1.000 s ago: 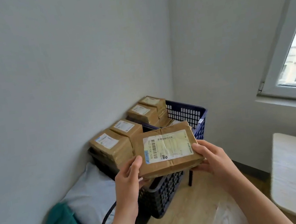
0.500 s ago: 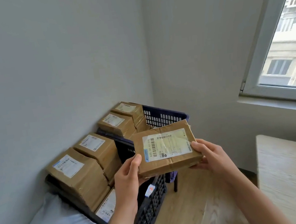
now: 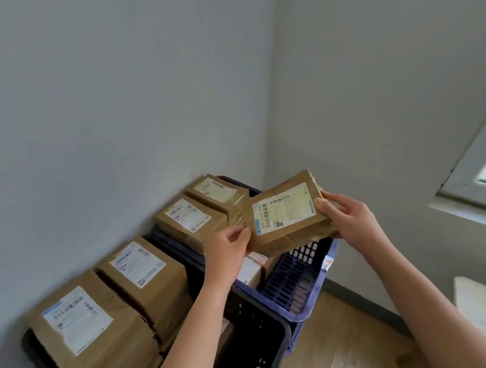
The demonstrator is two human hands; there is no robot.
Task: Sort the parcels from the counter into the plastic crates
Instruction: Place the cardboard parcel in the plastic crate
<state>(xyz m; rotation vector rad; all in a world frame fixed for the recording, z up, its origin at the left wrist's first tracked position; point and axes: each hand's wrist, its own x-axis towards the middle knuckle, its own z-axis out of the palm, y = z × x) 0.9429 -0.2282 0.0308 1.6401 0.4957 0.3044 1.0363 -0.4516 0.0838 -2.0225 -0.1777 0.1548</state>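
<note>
I record one brown parcel (image 3: 291, 234) held in the air above the blue crate (image 3: 292, 285), over its open side away from the wall. The left hand (image 3: 229, 250) pinches the parcel's left edge. The right hand (image 3: 343, 217) grips its right edge, fingers curled beneath. Its white label (image 3: 283, 209) faces up and carries barcodes; the print is too blurred to read. A row of labelled parcels (image 3: 142, 277) stands along the wall-side edges of the blue crate and the black crate (image 3: 259, 367).
</note>
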